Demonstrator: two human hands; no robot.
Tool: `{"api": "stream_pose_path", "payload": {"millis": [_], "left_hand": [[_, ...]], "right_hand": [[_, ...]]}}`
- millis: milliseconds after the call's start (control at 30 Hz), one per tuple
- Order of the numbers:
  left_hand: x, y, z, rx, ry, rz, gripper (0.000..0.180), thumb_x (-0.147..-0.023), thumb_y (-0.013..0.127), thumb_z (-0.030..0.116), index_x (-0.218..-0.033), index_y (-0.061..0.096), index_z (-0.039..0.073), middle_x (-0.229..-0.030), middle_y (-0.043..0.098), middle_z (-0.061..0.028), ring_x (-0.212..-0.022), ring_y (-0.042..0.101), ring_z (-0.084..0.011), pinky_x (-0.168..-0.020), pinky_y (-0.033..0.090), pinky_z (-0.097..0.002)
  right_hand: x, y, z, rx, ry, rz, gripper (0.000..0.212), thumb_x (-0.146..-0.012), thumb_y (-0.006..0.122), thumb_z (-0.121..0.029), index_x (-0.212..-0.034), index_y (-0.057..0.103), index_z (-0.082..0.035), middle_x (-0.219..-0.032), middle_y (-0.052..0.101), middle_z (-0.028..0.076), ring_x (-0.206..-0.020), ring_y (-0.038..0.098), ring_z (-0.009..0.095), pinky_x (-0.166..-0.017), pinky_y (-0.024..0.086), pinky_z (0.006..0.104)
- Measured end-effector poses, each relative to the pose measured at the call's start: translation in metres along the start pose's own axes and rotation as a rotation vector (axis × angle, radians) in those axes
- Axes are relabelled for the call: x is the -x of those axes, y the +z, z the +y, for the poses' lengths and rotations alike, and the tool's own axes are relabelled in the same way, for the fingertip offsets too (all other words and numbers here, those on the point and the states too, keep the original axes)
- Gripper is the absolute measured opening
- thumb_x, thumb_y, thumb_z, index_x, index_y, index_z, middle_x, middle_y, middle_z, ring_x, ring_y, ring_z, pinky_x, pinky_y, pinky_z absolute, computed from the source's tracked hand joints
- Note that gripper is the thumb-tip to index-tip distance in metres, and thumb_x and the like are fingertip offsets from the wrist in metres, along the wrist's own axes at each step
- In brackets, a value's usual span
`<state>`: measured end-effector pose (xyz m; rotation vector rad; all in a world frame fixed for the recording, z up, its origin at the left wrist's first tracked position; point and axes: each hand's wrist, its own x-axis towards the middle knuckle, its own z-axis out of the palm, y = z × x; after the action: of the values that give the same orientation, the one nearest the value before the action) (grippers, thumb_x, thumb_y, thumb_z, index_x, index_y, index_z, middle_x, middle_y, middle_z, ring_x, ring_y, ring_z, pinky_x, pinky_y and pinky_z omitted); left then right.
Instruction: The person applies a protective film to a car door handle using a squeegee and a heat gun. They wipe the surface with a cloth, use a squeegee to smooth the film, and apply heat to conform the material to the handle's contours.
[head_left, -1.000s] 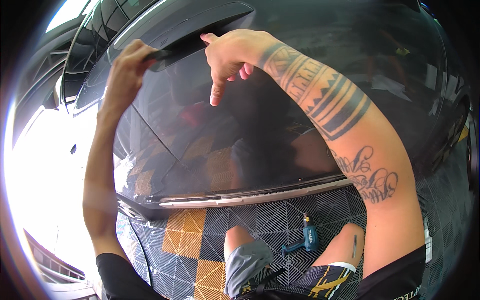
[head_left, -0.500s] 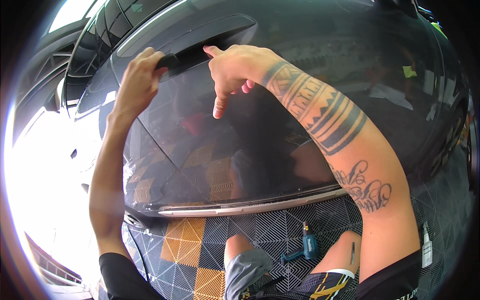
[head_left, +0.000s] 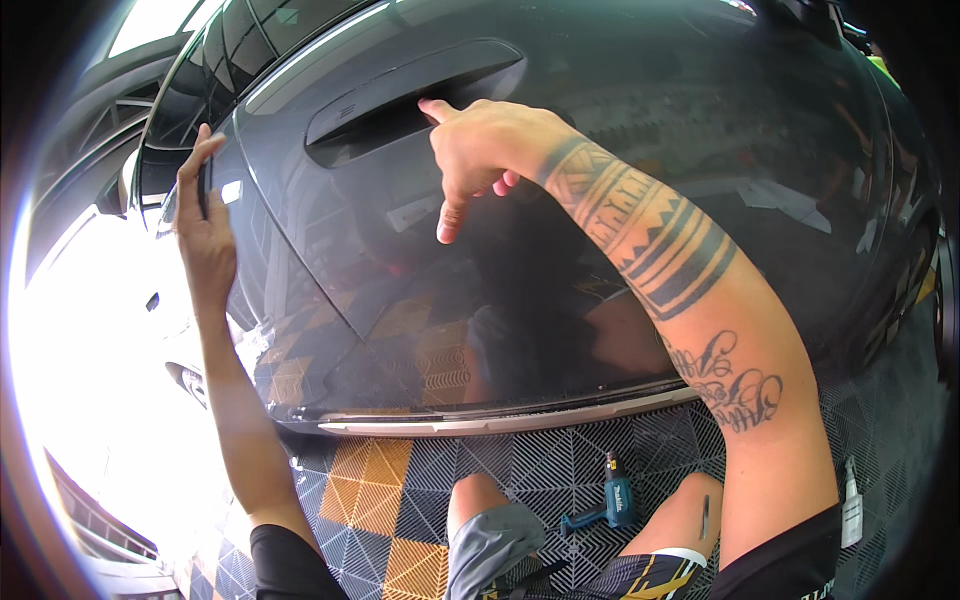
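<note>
A dark, glossy car door panel (head_left: 560,260) fills most of the view, with a long recessed door handle (head_left: 350,115) near its top. At the right part of the handle recess is my right hand (head_left: 475,145); one finger reaches to the handle's lower edge, the thumb points down and the others are partly curled. It holds nothing visible. My left hand (head_left: 208,240) is off the handle at the door's left edge, fingers pointing up. A thin dark piece (head_left: 207,180) appears to sit between its fingers and thumb; motion blur and the dark background hide its kind.
A blue-green heat gun (head_left: 618,500) lies on the tiled floor (head_left: 370,475) between my knees. To its right stands a clear spray bottle (head_left: 852,510). A pale sill strip (head_left: 480,418) runs along the car's lower edge. Strong glare covers the left side.
My left hand has moved left, away from the handle, where it held a black, round-ended piece. The handle's left end is now uncovered. My right hand has barely shifted.
</note>
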<state>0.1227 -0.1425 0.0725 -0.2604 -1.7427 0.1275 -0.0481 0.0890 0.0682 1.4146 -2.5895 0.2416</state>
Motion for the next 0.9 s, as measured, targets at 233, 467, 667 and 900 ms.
{"api": "stream_pose_path", "payload": {"millis": [233,467,667,900], "left_hand": [[0.025,0.074,0.014,-0.143,-0.072,-0.165,0.011,-0.075,0.056,0.001,-0.084,0.055,0.006,-0.121,0.049,-0.0097,-0.111,0.043,-0.0307,-0.097,0.037,-0.0444],[0.013,0.104,0.016,-0.237,-0.062,-0.215,0.027,-0.089,0.061,0.012,-0.114,0.068,0.018,-0.111,0.047,-0.006,-0.112,0.039,-0.0274,-0.097,0.034,-0.0436],[-0.002,0.102,0.018,-0.469,0.078,-0.312,0.04,-0.078,0.064,0.007,-0.117,0.066,0.014,-0.111,0.045,-0.0059,-0.113,0.039,-0.0271,-0.094,0.035,-0.0444],[-0.009,0.105,0.022,-0.29,-0.141,-0.303,0.035,-0.078,0.063,0.007,-0.112,0.067,0.015,-0.112,0.044,-0.0065,-0.113,0.038,-0.0285,-0.093,0.034,-0.0474]], "right_hand": [[0.006,-0.002,0.002,0.031,-0.012,0.023,0.058,-0.062,0.085,-0.05,-0.076,0.068,0.004,-0.156,0.027,0.011,-0.059,0.062,0.023,-0.06,0.054,0.0359],[-0.002,0.004,0.013,0.022,-0.024,0.063,0.054,-0.06,0.084,-0.051,-0.066,0.067,0.0,-0.154,0.03,0.013,-0.062,0.065,0.025,-0.069,0.054,0.0376],[0.002,-0.003,0.007,0.046,-0.009,0.068,0.053,-0.062,0.083,-0.051,-0.068,0.068,0.0,-0.155,0.027,0.013,-0.065,0.065,0.025,-0.069,0.054,0.0375],[0.003,-0.006,0.004,0.035,0.004,0.05,0.056,-0.064,0.082,-0.052,-0.072,0.069,0.002,-0.159,0.017,0.011,-0.067,0.065,0.026,-0.067,0.055,0.0395]]}}
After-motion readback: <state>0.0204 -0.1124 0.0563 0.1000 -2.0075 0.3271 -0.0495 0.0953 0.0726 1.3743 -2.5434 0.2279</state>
